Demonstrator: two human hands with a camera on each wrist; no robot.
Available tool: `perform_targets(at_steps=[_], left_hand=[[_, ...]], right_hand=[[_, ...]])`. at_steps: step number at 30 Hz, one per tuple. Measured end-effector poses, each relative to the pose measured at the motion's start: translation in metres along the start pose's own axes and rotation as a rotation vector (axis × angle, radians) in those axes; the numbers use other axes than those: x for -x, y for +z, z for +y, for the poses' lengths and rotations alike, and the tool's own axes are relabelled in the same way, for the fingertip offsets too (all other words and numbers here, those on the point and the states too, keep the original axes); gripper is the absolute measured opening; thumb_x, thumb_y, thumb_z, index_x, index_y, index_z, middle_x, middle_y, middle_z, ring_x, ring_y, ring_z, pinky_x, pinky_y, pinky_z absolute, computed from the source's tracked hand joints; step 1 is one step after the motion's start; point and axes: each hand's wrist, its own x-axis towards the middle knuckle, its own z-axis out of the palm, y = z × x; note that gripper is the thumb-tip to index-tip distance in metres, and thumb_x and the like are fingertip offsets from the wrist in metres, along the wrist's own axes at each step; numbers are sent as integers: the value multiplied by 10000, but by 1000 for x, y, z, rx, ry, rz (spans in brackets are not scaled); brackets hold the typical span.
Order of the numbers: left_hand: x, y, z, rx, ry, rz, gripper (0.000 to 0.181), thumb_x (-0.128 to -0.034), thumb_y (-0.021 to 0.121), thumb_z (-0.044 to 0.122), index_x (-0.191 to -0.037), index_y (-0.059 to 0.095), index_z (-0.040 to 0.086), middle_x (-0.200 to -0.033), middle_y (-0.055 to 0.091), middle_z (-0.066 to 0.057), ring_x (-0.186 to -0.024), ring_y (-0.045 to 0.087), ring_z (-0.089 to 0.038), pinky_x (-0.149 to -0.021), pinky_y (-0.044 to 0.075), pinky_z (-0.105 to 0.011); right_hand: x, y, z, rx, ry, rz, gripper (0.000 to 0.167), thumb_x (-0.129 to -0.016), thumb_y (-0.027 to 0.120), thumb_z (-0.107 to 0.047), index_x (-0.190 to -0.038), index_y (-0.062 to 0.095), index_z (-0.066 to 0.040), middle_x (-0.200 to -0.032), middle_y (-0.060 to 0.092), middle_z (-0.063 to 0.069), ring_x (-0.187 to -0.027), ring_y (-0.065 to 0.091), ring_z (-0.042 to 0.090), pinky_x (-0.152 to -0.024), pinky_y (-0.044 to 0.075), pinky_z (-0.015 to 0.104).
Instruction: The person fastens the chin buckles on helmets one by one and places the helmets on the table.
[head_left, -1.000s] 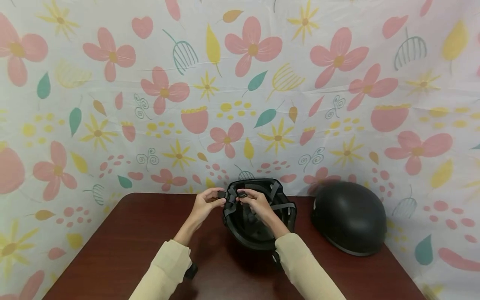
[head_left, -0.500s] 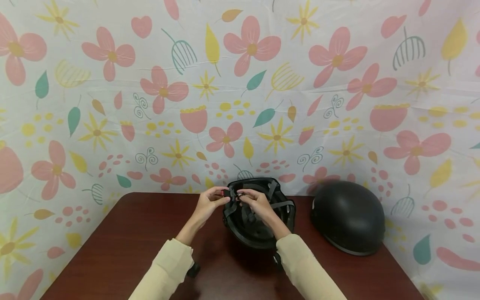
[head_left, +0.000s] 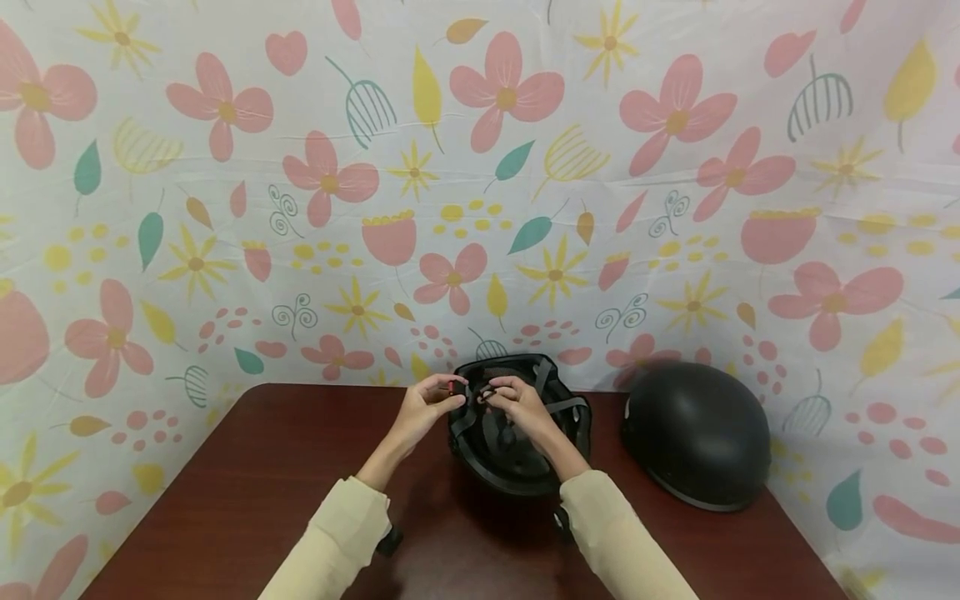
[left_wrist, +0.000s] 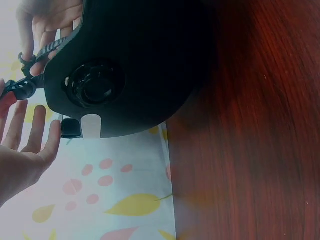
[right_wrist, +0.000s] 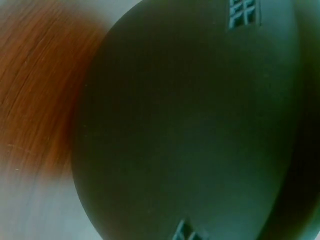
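Observation:
An upturned black helmet (head_left: 517, 475) stands on the table, its open inside with grey straps facing up. At its left rim my left hand (head_left: 415, 412) pinches a small red and black buckle (left_wrist: 20, 91) on the chin strap. My right hand (head_left: 525, 412) pinches a strap end with a black loop (left_wrist: 29, 62), inside the rim and apart from the buckle. A round black dial (left_wrist: 95, 84) shows on the helmet's outside in the left wrist view. A smooth dark shell (right_wrist: 185, 130) fills the right wrist view, where no hand shows.
A second black helmet (head_left: 697, 433) lies dome up to the right, near the table's right edge. The dark red wooden table (head_left: 262, 475) reaches back to a floral cloth (head_left: 450, 208) hanging behind it. Black wrist gear (head_left: 390, 540) sits under the left sleeve.
Red on the buckle in my left hand has come into view. Both hands have shifted slightly right, and the strap pieces between them have turned. The helmets stay nearly in place.

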Motion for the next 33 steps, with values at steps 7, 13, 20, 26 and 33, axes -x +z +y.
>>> perform_targets(at_steps=[7,13,20,26,33], left_hand=[[0,3,-2,-25,-1,-8,347,-918,671,100,-1248,623,7,-1249,644,-213,-931,625,-65,-876,525,-365],[5,7,5,-71,8,0,350,-925,648,55,-1261,601,-33,-1214,653,-237,-953,620,-95,-838,506,-246],[16,11,30,-169,36,-28,324,-917,631,7,-1228,604,-78,-1105,619,-269,-958,627,-258,-789,492,-243],[11,14,15,-184,-3,-51,338,-918,633,24,-1241,602,-70,-1134,624,-290,-937,629,-227,-782,499,-261],[3,14,-5,-201,-10,-54,350,-911,660,73,-1241,616,-36,-1149,640,-235,-980,640,-261,-804,536,-330]], right_hand=[[1,-1,2,-9,6,12,349,-969,597,-211,-1288,588,-72,-1129,718,83,-977,654,228,-814,461,307],[3,-4,-2,-21,27,30,350,-970,584,-183,-1309,616,-105,-1140,699,76,-984,662,211,-998,480,481],[5,-11,-5,-54,47,16,363,-983,573,-198,-1332,601,-99,-975,675,-39,-842,613,94,-848,489,344],[6,-13,-3,-54,39,-25,365,-980,575,-179,-1336,595,-102,-1100,679,29,-850,615,106,-823,476,285],[8,-17,-5,-80,8,-78,397,-990,536,-168,-1369,556,-53,-1154,631,53,-887,629,102,-881,508,304]])
